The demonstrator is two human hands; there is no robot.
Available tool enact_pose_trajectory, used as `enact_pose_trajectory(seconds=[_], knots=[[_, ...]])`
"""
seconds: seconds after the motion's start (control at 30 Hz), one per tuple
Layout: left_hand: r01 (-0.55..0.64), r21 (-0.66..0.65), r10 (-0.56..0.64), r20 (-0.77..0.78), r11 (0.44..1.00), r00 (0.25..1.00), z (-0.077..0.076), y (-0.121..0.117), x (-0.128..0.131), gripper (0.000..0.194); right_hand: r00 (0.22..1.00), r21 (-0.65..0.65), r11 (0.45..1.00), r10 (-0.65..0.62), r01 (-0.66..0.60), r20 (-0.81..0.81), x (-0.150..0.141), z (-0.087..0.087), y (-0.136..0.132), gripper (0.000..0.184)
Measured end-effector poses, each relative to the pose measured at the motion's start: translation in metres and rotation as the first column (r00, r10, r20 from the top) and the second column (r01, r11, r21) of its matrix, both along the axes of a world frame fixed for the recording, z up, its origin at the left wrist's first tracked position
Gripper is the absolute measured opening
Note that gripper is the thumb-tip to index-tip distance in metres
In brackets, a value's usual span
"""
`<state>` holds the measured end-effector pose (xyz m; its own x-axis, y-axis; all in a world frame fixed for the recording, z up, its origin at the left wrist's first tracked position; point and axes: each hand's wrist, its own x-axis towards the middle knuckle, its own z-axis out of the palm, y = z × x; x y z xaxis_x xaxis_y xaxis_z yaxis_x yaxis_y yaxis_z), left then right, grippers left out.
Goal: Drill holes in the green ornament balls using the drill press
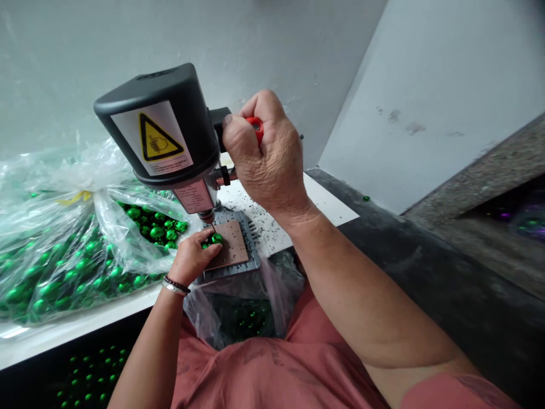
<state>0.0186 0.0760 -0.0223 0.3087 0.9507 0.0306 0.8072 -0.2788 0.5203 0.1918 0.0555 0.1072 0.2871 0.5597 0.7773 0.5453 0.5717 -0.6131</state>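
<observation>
My left hand (pixel 193 258) pinches a shiny green ball (pixel 217 238) on a brown board (pixel 232 244) that lies on the base of a small drill press (pixel 164 130). Another bit of green shows beside the ball, partly hidden by my fingers. The thin drill bit (pixel 213 226) comes down right at the ball; whether it touches cannot be made out. Up on the right of the machine, my right hand (pixel 270 153) is closed around a lever handle with a red end (pixel 257 129). The black motor housing carries a yellow warning sticker.
A large clear plastic bag (pixel 106 227) full of green balls lies open at the left. Below the press, another bag (pixel 242 312) with green balls hangs near my lap. Dark shavings litter the white sheet (pixel 323 204) behind the base. Walls stand behind and right.
</observation>
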Motion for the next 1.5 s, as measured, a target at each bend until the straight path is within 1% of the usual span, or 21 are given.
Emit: enact_pose_trajectory(seconds=[0.07,0.2,0.4,0.57,0.83,0.93,1.0,1.13,1.27,1.37,1.5], knots=[[0.022,0.012,-0.022,-0.003,1.000,1.000,-0.003,0.002,0.003,0.042,1.000,0.002,1.000,0.005,-0.005,-0.005,0.000,0.000,0.000,0.023],[0.040,-0.019,-0.040,-0.028,0.999,0.999,-0.005,0.005,0.008,0.046,1.000,0.016,1.000,-0.004,0.004,0.002,0.000,0.000,0.000,0.023],[0.008,0.006,-0.007,-0.122,1.000,0.992,-0.002,0.001,0.009,0.042,1.000,-0.001,1.000,-0.011,0.011,0.002,-0.001,-0.001,0.000,0.022],[-0.027,0.049,0.033,-0.125,0.998,0.992,-0.004,-0.004,0.007,0.044,1.000,0.007,1.000,-0.024,0.024,-0.004,-0.001,-0.001,0.001,0.021],[0.053,0.046,-0.046,-0.145,0.998,0.988,-0.009,0.006,0.002,0.048,0.999,0.040,0.999,-0.035,0.035,0.014,-0.001,-0.003,0.000,0.021],[0.079,0.050,-0.071,-0.146,0.996,0.987,-0.010,0.008,0.001,0.049,0.997,0.044,0.997,-0.067,0.065,0.042,0.000,-0.004,-0.002,0.021],[0.073,0.060,-0.063,-0.145,0.996,0.987,-0.011,0.007,0.001,0.049,0.993,0.063,0.994,-0.094,0.090,0.069,0.001,-0.006,-0.004,0.024],[0.040,0.059,-0.032,-0.143,0.997,0.989,-0.013,0.005,0.002,0.052,0.977,0.109,0.986,-0.145,0.129,0.154,0.003,-0.010,-0.012,0.026],[0.046,0.073,-0.034,-0.158,0.996,0.987,-0.012,0.003,0.003,0.049,0.954,0.109,0.977,-0.203,0.183,0.222,0.004,-0.016,-0.021,0.017],[0.035,0.076,-0.022,-0.161,0.996,0.987,-0.010,0.001,0.004,0.047,0.943,0.128,0.972,-0.224,0.197,0.247,0.004,-0.025,-0.026,0.013],[0.024,0.073,-0.011,-0.176,0.997,0.984,-0.008,-0.002,0.005,0.047,0.924,0.212,0.959,-0.245,0.187,0.293,0.002,-0.041,-0.031,0.009]])
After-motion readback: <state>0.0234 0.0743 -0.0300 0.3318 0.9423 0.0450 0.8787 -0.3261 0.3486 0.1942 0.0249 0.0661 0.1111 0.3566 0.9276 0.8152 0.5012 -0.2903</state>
